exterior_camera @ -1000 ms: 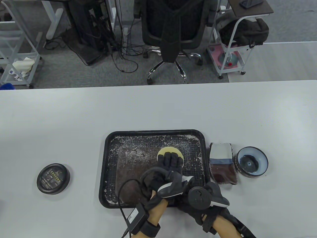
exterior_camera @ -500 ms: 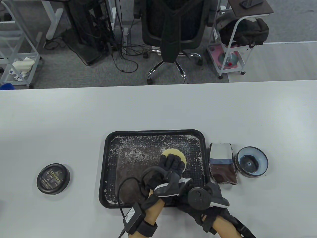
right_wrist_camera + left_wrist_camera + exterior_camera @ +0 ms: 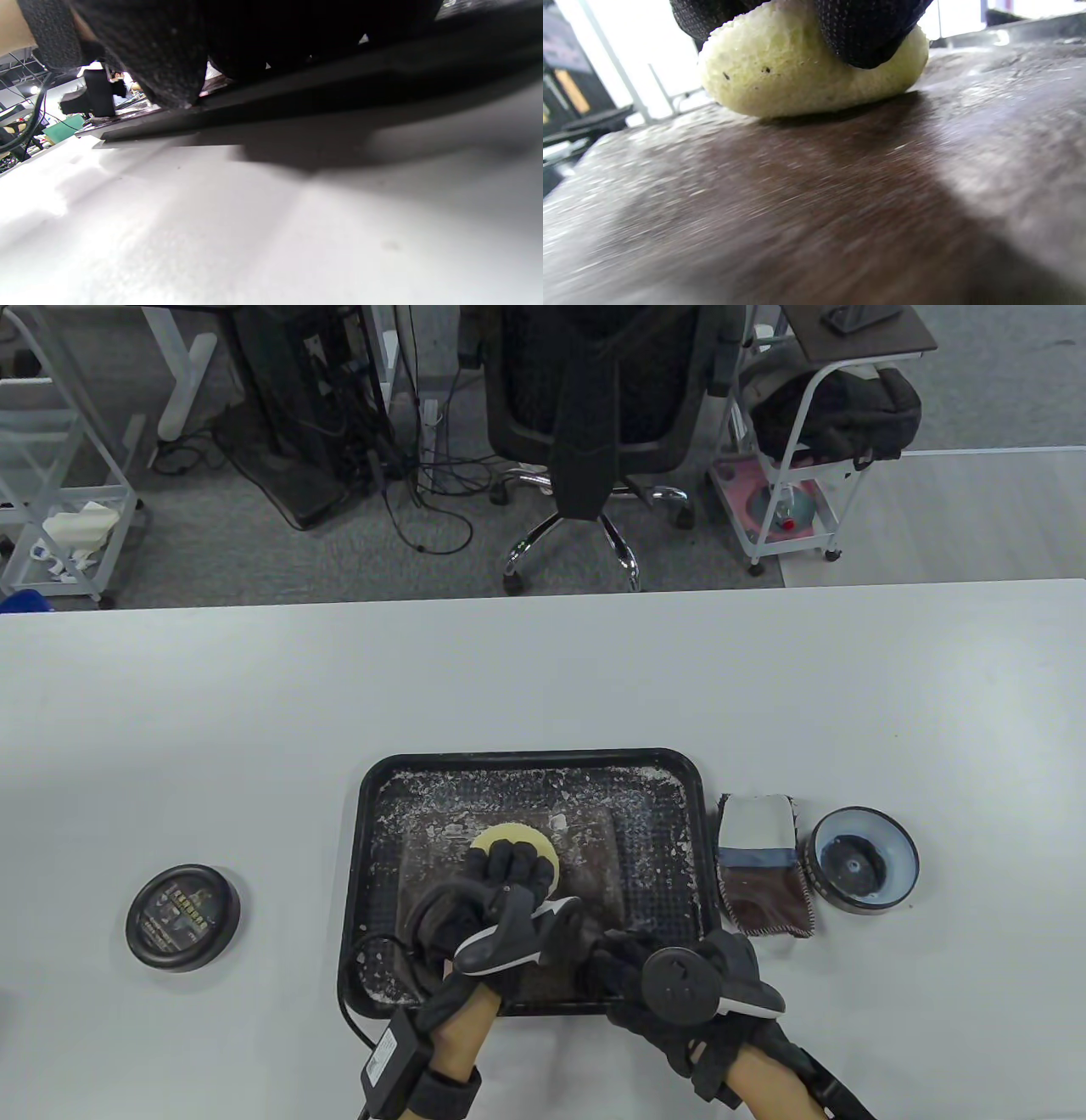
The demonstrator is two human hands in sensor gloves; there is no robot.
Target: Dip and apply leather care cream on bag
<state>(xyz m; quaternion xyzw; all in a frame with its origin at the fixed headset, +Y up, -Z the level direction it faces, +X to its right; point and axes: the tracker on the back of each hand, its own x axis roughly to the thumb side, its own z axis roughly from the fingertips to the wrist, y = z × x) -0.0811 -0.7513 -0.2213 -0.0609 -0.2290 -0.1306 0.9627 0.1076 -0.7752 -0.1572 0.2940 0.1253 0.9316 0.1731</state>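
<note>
A brown leather bag [image 3: 585, 848] lies flat in a black tray [image 3: 382, 814]. My left hand [image 3: 501, 869] presses a round yellow sponge [image 3: 515, 841] onto the bag's middle. In the left wrist view my gloved fingers [image 3: 865, 29] push down on the sponge [image 3: 797, 72], which sits on the brown leather [image 3: 840, 203]. My right hand [image 3: 619, 967] lies on the tray's front rim, its fingers reaching onto the bag's near edge. The right wrist view shows dark fingers [image 3: 148, 51] over the tray rim [image 3: 339, 93]; whether they grip is unclear. The open cream tin [image 3: 861, 861] stands right of the tray.
The tin's black lid [image 3: 182, 916] lies on the table left of the tray. A brown and white cloth [image 3: 764, 865] lies between the tray and the tin. White flecks cover the tray floor. An office chair [image 3: 594, 407] stands behind the table.
My left hand has slid the sponge leftward across the bag, from its right part to its middle. My right hand has stayed at the tray's front rim.
</note>
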